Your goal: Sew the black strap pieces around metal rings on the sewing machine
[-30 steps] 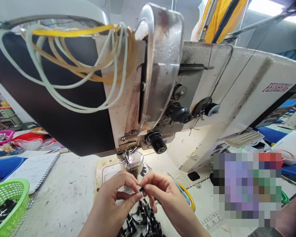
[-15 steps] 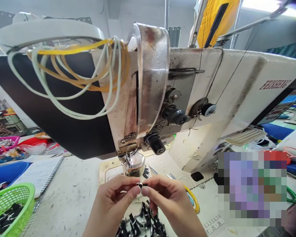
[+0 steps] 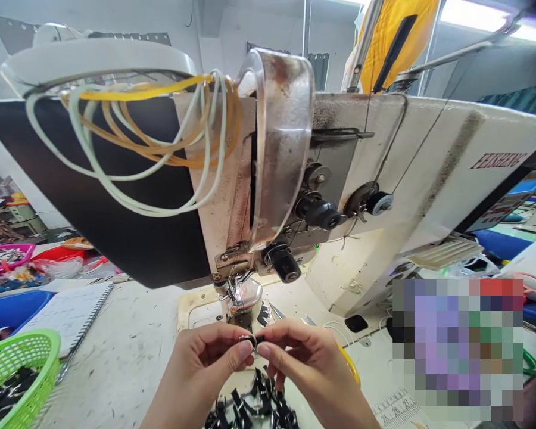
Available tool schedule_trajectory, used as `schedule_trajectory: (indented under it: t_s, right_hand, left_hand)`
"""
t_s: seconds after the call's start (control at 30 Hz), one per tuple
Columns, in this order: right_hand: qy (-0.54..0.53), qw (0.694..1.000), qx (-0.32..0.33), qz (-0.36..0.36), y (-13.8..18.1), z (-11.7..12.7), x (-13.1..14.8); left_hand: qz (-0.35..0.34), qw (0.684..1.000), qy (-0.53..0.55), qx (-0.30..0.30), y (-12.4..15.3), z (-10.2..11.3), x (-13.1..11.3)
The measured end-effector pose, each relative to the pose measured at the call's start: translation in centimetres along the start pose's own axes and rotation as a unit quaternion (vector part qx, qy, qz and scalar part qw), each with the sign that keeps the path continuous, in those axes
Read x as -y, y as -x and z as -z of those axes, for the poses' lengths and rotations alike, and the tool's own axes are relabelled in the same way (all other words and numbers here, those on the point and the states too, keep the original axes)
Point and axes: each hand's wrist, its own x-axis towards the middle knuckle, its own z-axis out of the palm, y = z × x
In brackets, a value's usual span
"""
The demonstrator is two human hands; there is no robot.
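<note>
My left hand [image 3: 205,363] and my right hand [image 3: 301,363] meet in front of the sewing machine's presser foot [image 3: 239,298]. Both pinch a small metal ring with a short black strap [image 3: 251,341] between thumb and fingertips. Below the hands lies a pile of black strap pieces [image 3: 254,408]. The white sewing machine [image 3: 384,179] looms above, with a clear needle guard [image 3: 279,137] and loops of white and yellow cord [image 3: 147,137] hung on its head.
A green basket [image 3: 20,369] holding black-and-white pieces sits at the left, beside a spiral notebook [image 3: 67,313] and a blue bin [image 3: 9,307]. Yellow-handled scissors [image 3: 348,363] lie to the right of my hands. A pixelated patch covers the right.
Both hands have risen slightly toward the presser foot while working the ring and strap between the fingertips. The camera view has shifted a little.
</note>
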Motion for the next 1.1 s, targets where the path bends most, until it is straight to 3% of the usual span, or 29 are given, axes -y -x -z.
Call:
schedule_trajectory:
  t_s: [0.27, 0.4, 0.53, 0.6, 0.67, 0.8, 0.9, 1.1]
  right_hand:
    - [-0.018, 0.999, 0.008, -0.028, -0.6, -0.1, 0.0]
    - [-0.035, 0.998, 0.023, -0.037, -1.4, -0.3, 0.1]
    - [-0.004, 1.0, 0.013, -0.01, -2.8, -0.9, 0.4]
    - [0.058, 0.998, -0.002, 0.04, -3.5, -1.1, 0.4]
    - [0.149, 0.98, -0.039, 0.124, -4.1, -1.2, 0.2]
    - [0.292, 0.91, -0.069, 0.285, -4.8, -0.7, -0.5]
    - [0.349, 0.871, -0.055, 0.342, -4.8, -0.1, -1.0]
    - [0.393, 0.805, -0.093, 0.435, -5.0, 0.4, -1.1]
  left_hand:
    - [0.029, 0.999, 0.028, 0.013, -0.4, 0.3, 0.0]
    - [0.025, 0.998, 0.048, -0.019, -0.7, 0.3, -0.3]
    - [0.023, 0.994, 0.086, -0.067, -1.5, 0.2, -1.0]
    - [0.035, 0.987, 0.135, -0.083, -2.1, 0.3, -0.9]
    - [0.053, 0.974, 0.199, -0.099, -2.7, 0.5, -0.6]
    - [0.071, 0.946, 0.281, -0.144, -3.6, 0.5, 0.4]
    - [0.077, 0.934, 0.311, -0.16, -3.9, 0.1, 0.5]
    - [0.072, 0.919, 0.319, -0.221, -4.0, -0.7, -0.1]
